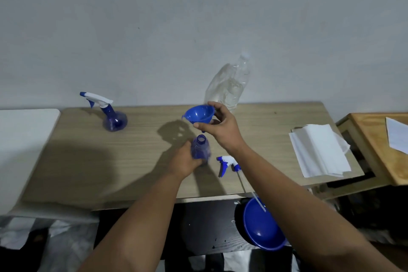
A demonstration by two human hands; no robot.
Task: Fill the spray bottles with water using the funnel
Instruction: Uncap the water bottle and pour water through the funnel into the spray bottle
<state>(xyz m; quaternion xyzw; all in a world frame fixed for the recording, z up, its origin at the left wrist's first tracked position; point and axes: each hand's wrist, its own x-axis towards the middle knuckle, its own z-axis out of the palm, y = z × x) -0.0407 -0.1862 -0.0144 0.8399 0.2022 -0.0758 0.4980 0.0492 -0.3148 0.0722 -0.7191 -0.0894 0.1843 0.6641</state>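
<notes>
At table centre: left hand (184, 161) gripped open translucent blue spray bottle (200, 148); right hand (217, 123) pinched blue plastic funnel (198, 115) at bottle's 12 o'clock. Seating step; next, spout down into neck.

A single head-worn wide-angle view looks forward and down from close above the near edge of the wooden table (132, 161), facing the far wall (198, 17). Edges bend noticeably, so the table's left and right ends are probably distorted.
</notes>
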